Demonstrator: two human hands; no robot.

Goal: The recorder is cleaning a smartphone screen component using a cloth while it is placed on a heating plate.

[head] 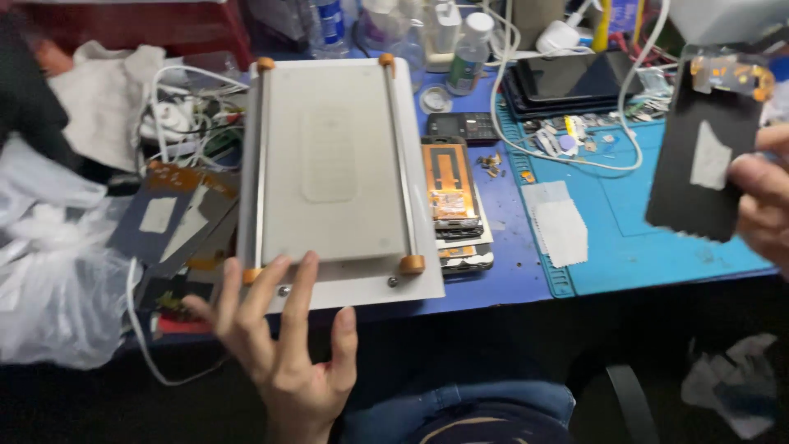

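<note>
Layout about the two hands on the table [509,279]

Heating plate [333,164] lies just beyond the left hand [283,349]; opened phones [452,197] to that hand's right, loose panels [177,222] to its left. Mat [649,214] lies under the right hand [764,197], which holds a screen panel [707,156].

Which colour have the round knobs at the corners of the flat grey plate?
The knobs are orange, clearest in the head view.

Plate [333,156]: matt grey metal, smooth; orange plastic knobs [411,264] at rail ends. Mat [657,205]: blue rubbery, matt. Panel [703,156]: matt black back, glossy amber tape on top. Bag [49,271]: thin clear plastic, crinkled. Cloth [107,90]: off-white fabric, rumpled.
</note>
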